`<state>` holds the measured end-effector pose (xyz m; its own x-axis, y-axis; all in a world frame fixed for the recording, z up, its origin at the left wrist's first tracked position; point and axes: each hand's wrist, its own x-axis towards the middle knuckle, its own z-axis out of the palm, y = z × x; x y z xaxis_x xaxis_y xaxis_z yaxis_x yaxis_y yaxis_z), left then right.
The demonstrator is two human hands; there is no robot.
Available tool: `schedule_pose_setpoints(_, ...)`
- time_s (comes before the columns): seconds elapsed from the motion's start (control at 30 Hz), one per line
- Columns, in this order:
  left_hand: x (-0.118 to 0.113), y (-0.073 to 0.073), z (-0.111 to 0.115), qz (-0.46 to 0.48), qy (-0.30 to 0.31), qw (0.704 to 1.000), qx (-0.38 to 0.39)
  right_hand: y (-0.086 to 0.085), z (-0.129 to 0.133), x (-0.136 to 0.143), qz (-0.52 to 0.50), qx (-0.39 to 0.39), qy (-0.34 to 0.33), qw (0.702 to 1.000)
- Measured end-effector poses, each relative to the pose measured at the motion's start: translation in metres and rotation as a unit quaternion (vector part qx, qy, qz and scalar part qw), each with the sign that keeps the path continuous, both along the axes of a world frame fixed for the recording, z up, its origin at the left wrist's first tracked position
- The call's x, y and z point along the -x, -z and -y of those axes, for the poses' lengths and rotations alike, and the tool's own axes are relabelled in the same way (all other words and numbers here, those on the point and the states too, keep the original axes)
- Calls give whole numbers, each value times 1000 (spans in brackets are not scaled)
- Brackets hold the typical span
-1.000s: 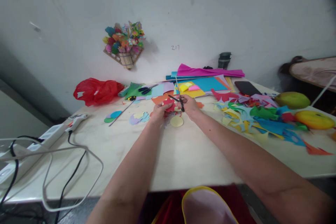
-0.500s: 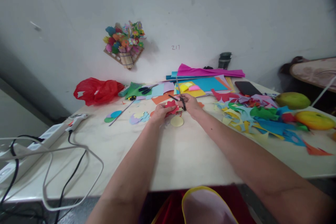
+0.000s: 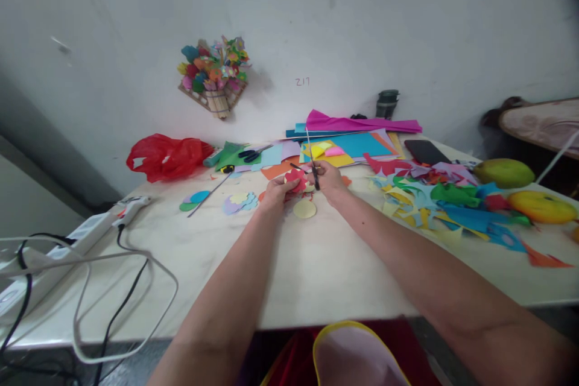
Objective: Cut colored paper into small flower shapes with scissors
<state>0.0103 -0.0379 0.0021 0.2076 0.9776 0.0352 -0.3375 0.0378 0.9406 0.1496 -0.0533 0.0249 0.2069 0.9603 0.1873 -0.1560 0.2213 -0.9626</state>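
Observation:
Between the fingers of my left hand [image 3: 277, 192] is a red paper flower [image 3: 296, 180] with a scalloped edge, lifted above the table. My right hand [image 3: 330, 181] grips a pair of dark-handled scissors [image 3: 315, 180], whose blades point up and away, close beside the flower. Just below the hands a pale yellow paper circle [image 3: 304, 210] lies flat. Left of them are scalloped lilac, yellow and blue paper flowers [image 3: 244, 200], overlapping on the table. Part of the scissors' handles is covered by my fingers.
Paper scraps [image 3: 434, 199] cover the right side, with a phone [image 3: 425, 152] and mangoes [image 3: 504, 173] near them. Coloured sheets [image 3: 362, 145] and a second pair of scissors [image 3: 253, 154] lie at the back. At left are a red plastic bag [image 3: 169, 158] and a power strip [image 3: 81, 232].
The red paper flower has turned in my left fingers and shows its face more fully. The scissors have shifted slightly left and stand more upright.

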Motion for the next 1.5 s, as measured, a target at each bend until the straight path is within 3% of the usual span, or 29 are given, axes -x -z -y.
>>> schedule_pose_setpoints(0.23, 1, 3, -5, 30, -16, 999, -7, 1, -1, -1, -15, 24, -14, 1000)
schedule_pose_setpoints(0.57, 10, 1, -12, 81, -102, 991, -18, 8, -2, -14, 97, 36, -159, 982)
schedule_pose_setpoints(0.73, 11, 0, -13, 89, -127, 988, -4, 13, -4, -18, 154, 45, -196, 967)
schedule_pose_setpoints(1.1, 10, -3, -11, 93, -130, 987, 14, 15, -5, -18, 185, 60, -236, 952)
schedule_pose_setpoints(1.5, 7, -1, -12, 88, -133, 987, 20, 14, -2, -16, 193, 57, -235, 951)
